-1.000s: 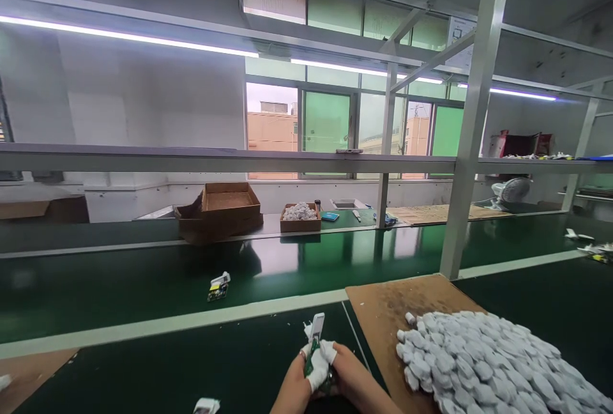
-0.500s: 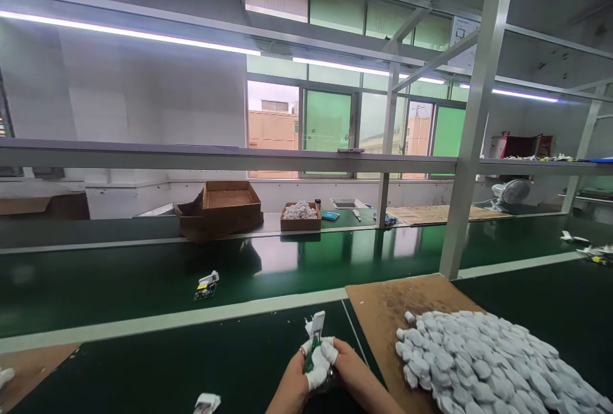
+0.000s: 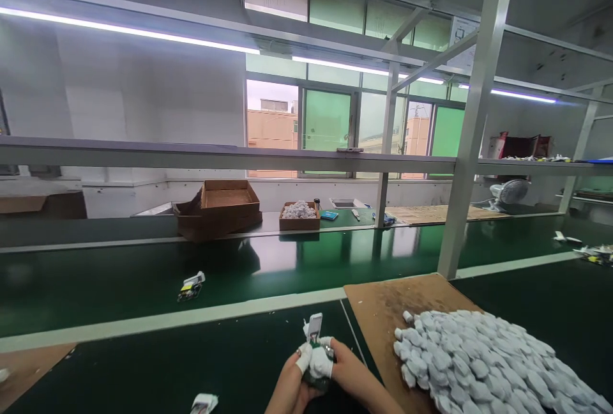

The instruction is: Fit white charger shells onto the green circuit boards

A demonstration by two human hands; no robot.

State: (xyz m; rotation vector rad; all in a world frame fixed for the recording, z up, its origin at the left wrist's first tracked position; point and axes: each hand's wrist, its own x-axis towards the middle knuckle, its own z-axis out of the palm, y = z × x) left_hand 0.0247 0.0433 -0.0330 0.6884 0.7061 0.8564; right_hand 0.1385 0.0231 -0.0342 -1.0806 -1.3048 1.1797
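Note:
Low in the middle, my left hand (image 3: 290,375) and my right hand (image 3: 342,363) meet around a small green circuit board (image 3: 313,341). A white rectangular plastic part (image 3: 315,324) stands up from its far end. White covers wrap several of my fingertips. Fingers of both hands are closed on the board and hide most of it. A rounded white patch lies between the hands; whether it is a covered finger or a separate piece, I cannot tell. To the right, a large pile of rounded white pieces (image 3: 483,356) lies on a brown board (image 3: 378,318).
Another circuit board with a white part (image 3: 191,286) rides on the green belt (image 3: 306,260). A similar white piece (image 3: 204,403) lies at the near edge. A metal post (image 3: 464,145) rises at right. Beyond the belt are cardboard boxes (image 3: 230,195) and a fan (image 3: 511,192).
The circuit board on the belt has shifted left, as have the pieces at far right. My hands have turned the held board slightly, my right fingers moving around its side.

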